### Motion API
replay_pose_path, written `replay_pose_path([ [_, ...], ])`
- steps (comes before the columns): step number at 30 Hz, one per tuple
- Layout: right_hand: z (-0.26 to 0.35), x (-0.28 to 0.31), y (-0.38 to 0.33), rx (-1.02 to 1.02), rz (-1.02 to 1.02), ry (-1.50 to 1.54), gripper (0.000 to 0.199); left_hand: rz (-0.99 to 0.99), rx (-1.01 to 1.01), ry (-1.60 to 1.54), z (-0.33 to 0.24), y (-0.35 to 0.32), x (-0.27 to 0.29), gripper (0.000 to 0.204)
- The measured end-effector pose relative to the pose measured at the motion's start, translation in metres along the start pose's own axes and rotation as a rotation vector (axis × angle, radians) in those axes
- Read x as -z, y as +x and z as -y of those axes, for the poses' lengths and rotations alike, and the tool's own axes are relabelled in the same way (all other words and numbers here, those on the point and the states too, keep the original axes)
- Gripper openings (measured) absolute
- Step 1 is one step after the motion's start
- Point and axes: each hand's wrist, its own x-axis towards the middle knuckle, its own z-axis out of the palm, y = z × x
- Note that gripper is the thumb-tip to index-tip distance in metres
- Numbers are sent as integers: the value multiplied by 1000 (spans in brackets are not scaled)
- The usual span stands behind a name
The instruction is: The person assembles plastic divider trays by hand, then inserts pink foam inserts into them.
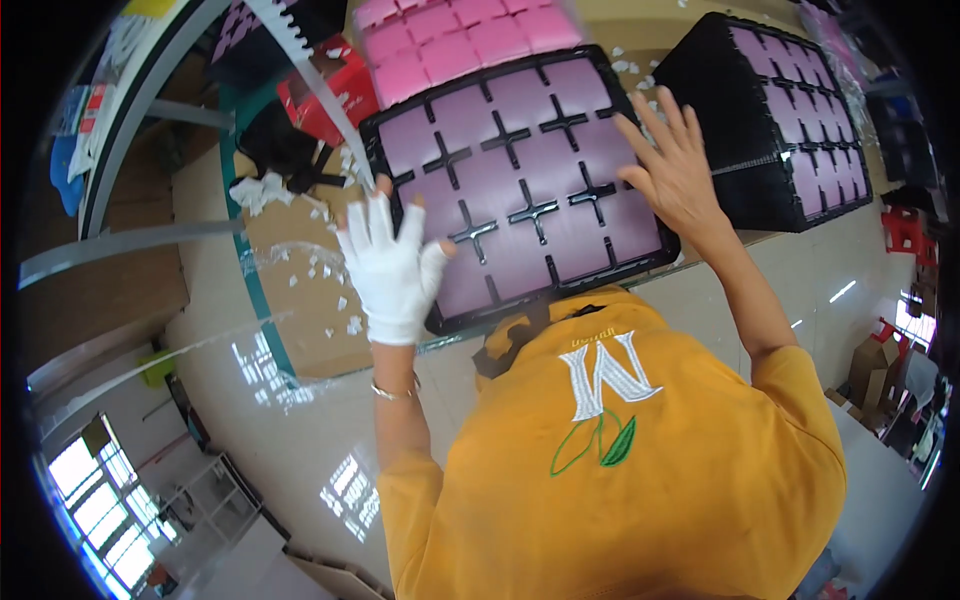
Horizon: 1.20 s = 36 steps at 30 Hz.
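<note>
Closest to the camera: the person's mustard-yellow top (pixel 640 520), white letter-shaped embroidery on it plus a green leaf motif. Just past it sits the black-framed purple block (pixel 550 165), on the tan worktable (pixel 290 310), between the two hands, face up toward the camera. Face is smooth purple sections split by black cross-shaped gaps; black rim runs around it, near edge right by the top. Left hand (pixel 387 262) wears a white fingerless glove (pixel 392 300), metal bangle (pixel 395 393) on the wrist; palm down, fingers spread, over the block's left edge, nothing gripped. Right hand (pixel 675 170) is bare, fingers wide, thumb out toward the purple face, lying over the right edge, also gripping nothing. Can't tell from this angle how firmly either one bears on the rim. Behind the block, right up against its far side in view: a bright pink sectioned piece (pixel 465 45). To the right, a black box (pixel 700 90) with a similar purple face, turned sideways. Left of the block: red box (pixel 345 100), a black object (pixel 280 145) I can't identify, white scraps (pixel 265 193) scattered over the tabletop. Grey metal frame (pixel 150 247) at far left. Red stool (pixel 905 232) off to the far right, cardboard box (pixel 872 368) below it in view.
</note>
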Motion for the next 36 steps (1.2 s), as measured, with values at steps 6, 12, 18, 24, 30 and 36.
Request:
replay_pose_path([
  [6, -13, -62, 52, 42, -8, -33, 56, -20, -52, -35, 28, 65, -57, 50],
  [12, -35, -78, 52, -31, 5, -73, 60, 158, -44, 138, 39, 71, -69, 44],
  [18, -30, -84, 55, -68, 15, -155, 65, 59, 54, 227, 52, 67, -84, 44],
  [24, -20, -90, 57, -15, -18, -42, 64, 0, -103, 159, 31, 62, -74, 44],
  [30, -33, -87, 58, -144, -21, -86, 63, 33, 129, 238, 48, 59, -73, 43],
  [36, -9, -86, 54, -94, 22, -132, 63, 23, -15, 164, 37, 65, -69, 41],
])
